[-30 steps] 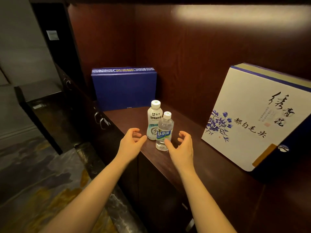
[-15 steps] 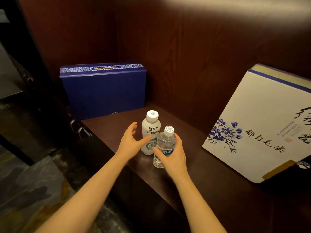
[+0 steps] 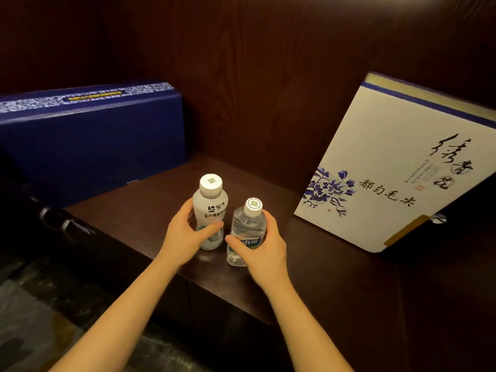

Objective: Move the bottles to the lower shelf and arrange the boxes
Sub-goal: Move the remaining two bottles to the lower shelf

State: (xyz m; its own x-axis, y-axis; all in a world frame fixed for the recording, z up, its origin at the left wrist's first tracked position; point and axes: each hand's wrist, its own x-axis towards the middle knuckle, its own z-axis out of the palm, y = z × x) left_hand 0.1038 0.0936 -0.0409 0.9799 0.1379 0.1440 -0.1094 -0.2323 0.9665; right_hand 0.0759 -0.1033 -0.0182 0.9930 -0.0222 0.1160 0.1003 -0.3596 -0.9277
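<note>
1 head view, close, looks forward and down onto the dark shelf (image 3: 308, 264) from its front.

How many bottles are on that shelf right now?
2: a white bottle in the left hand, and a clear water bottle in the right hand. None visibly hidden.

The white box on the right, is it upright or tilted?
Tilted: the white box leans back, its top edge toward the wooden wall.
</note>
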